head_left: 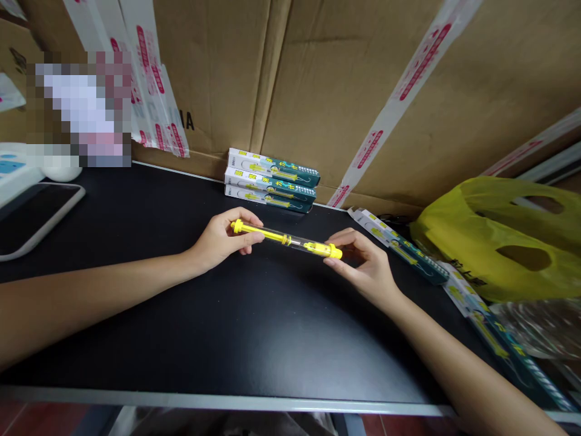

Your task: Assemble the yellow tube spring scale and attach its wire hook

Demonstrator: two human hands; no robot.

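A spring scale [297, 241] with a clear tube and yellow end parts is held level above the black table, tilting slightly down to the right. My left hand [229, 237] pinches its left end between thumb and fingers, beside the yellow cap. At the other end, the thumb and fingers of my right hand [367, 263] close around the yellow end piece. Inside the tube I see a yellow rod, a short metallic part and a yellow fitting near the right.
Behind the hands, several printed boxes [270, 180] are stacked against the cardboard. More boxes, one a long box [399, 247] with its end flap up, lie at right by a yellow plastic bag [454, 236]. A phone [39, 212] lies at left on the black table [254, 339].
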